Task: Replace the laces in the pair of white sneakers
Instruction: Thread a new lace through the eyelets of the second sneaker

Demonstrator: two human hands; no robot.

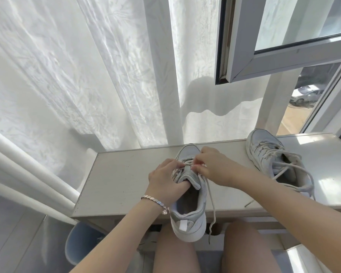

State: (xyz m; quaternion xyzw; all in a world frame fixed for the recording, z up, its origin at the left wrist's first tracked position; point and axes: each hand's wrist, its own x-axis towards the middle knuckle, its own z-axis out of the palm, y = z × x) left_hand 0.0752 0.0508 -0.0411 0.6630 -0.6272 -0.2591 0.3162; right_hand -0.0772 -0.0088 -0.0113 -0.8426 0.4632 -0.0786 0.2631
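Observation:
A white sneaker [187, 217] lies toe-away on the pale table [122, 180], its heel hanging over the near edge above my knees. My left hand [164, 178] grips the shoe's tongue, thumb tucked inside the opening. My right hand [207, 166] pinches the white lace [211, 196] at the upper eyelets. One loose lace end trails down past the table edge. The second white sneaker [272, 160] stands at the right of the table, laced loosely with its lace ends spread out.
White curtains [87, 75] hang behind the table. An open window sash [264, 56] juts out above the right side. White pipes [18, 170] run along the left. A pale blue round object [77, 243] sits on the floor under the table's left corner.

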